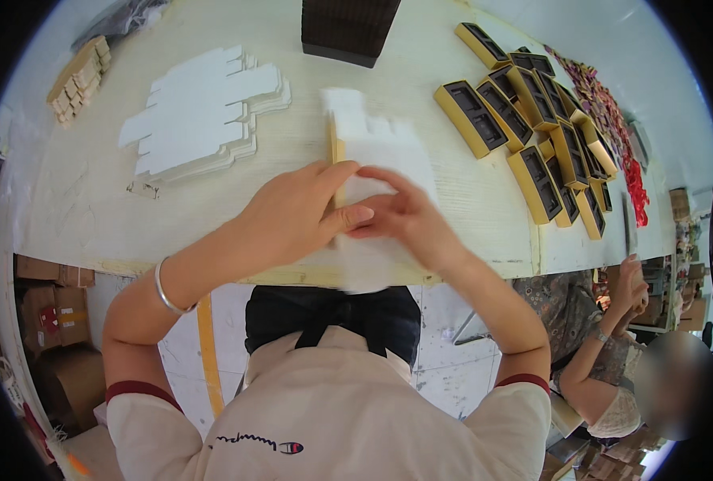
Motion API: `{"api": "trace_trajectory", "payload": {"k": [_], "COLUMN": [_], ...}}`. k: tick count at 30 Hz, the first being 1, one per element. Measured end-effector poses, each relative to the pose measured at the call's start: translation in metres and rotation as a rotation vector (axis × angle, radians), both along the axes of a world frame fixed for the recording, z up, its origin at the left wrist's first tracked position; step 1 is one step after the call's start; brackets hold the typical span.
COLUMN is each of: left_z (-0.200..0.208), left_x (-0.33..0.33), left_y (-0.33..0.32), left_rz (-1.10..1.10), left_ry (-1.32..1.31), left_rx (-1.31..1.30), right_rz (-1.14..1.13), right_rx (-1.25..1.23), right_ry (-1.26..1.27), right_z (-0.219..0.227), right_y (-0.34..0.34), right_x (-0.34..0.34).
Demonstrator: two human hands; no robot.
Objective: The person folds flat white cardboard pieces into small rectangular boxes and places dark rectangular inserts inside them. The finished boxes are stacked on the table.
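A white cardboard box blank (388,156) lies in front of me, its left edge folded up and showing a gold outer face. My left hand (296,210) is closed on that folded edge, thumb on the inner side. My right hand (412,218) meets it there, with bent fingers pinching the card next to the left thumb. Motion smears the blank and parts of the right hand. To the left lies a stack of flat white box blanks (192,112). Several gold boxes with black inserts (537,192) are piled on the right.
Beyond the blank stands a dark block (348,36). Folded cardboard pieces (80,78) sit at the far left. Red and purple ribbons (613,112) run along the right side of the table (284,136). A co-worker's hand (629,289) holds a long tool at the lower right.
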State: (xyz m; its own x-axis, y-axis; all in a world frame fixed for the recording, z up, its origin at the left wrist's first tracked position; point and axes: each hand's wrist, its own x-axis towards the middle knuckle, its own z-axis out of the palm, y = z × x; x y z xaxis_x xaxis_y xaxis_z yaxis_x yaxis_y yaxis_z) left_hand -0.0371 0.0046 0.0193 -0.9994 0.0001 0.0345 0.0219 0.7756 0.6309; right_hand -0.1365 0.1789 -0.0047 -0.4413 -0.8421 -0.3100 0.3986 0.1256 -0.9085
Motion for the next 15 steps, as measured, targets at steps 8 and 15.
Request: {"api": "trace_trajectory", "payload": {"k": [8, 15], "left_z": [-0.004, -0.003], "left_x": [-0.012, -0.023], "left_y": [-0.028, -0.024], "left_rz": [-0.122, -0.276], "left_ry": [-0.078, -0.183], "left_rx": [-0.036, 0.011], "right_rz": [0.268, 0.274], "right_rx": [-0.011, -0.03], "right_ry": [1.401, 1.645], "right_z": [0.024, -0.01], "right_y": [0.055, 0.069], "right_x": [-0.004, 0.046]}}
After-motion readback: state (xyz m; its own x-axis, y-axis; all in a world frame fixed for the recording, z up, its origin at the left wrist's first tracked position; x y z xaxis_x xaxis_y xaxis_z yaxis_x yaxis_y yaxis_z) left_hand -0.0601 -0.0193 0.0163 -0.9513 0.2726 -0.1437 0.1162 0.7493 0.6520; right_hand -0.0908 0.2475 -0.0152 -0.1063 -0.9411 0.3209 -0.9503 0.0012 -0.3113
